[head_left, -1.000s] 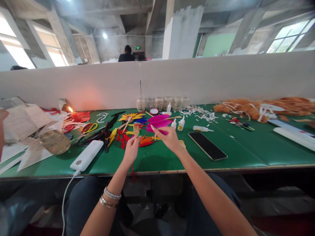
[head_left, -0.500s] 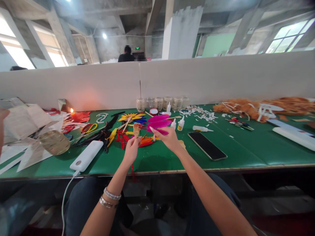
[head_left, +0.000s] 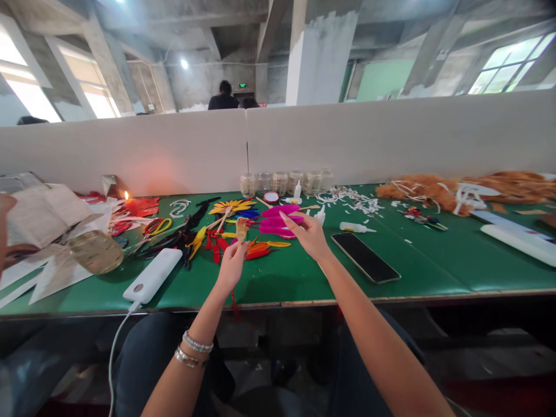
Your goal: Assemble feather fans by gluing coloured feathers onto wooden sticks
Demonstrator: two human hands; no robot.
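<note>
My left hand (head_left: 232, 263) is closed around the lower end of a small tan, flat-topped piece (head_left: 242, 227), held upright above the table; its exact kind I cannot make out. Just to the right, my right hand (head_left: 310, 236) pinches bright magenta feathers (head_left: 273, 222) between thumb and fingers. The feathers' left ends lie close to the tan piece; whether they touch it I cannot tell. Around and behind the hands lie red feathers (head_left: 212, 249), orange feathers (head_left: 258, 250) and a yellow-and-blue feather fan (head_left: 234, 207).
A phone (head_left: 365, 258) and glue bottle (head_left: 354, 227) lie right; a white power bank (head_left: 153, 275) with cable lies left. Further left are a tilted jar (head_left: 96, 252), scissors (head_left: 158, 227) and a lit candle (head_left: 127, 200). Several glass jars (head_left: 280, 183) line the partition (head_left: 369, 139).
My right hand has shifted slightly right and up along the magenta feathers, uncovering a yellow feather beneath. The left hand and tan piece stay nearly in place.
</note>
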